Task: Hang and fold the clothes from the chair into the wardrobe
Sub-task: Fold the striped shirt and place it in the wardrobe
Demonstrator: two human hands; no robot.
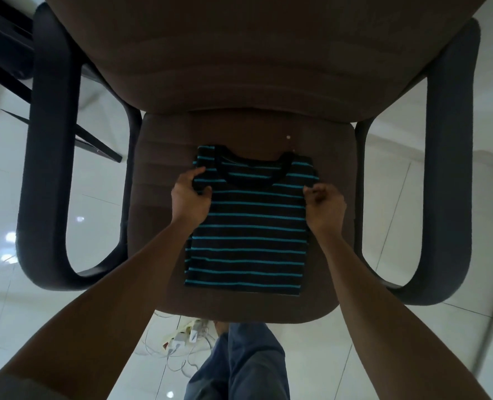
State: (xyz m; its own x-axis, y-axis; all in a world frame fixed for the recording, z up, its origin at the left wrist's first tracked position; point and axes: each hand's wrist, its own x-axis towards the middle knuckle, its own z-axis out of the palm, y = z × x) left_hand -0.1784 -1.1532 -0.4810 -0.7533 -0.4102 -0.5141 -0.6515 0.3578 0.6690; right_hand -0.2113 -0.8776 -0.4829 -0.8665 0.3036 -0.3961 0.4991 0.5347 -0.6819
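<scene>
A black T-shirt with teal stripes (251,232) lies flat on the brown seat of an office chair (164,157), its sides folded in and its collar pointing toward the backrest. My left hand (191,194) pinches the shirt's left edge just below the shoulder. At the right edge, at about the same height, my right hand (324,204) is closed on the fabric. Both forearms reach in from the bottom of the view. The wardrobe is out of sight.
The chair has dark looped armrests at left (51,168) and right (447,168) and a tall brown backrest (239,53). A power strip with white cables (181,339) lies on the glossy white floor under the seat's front. A dark furniture frame (5,53) stands at upper left.
</scene>
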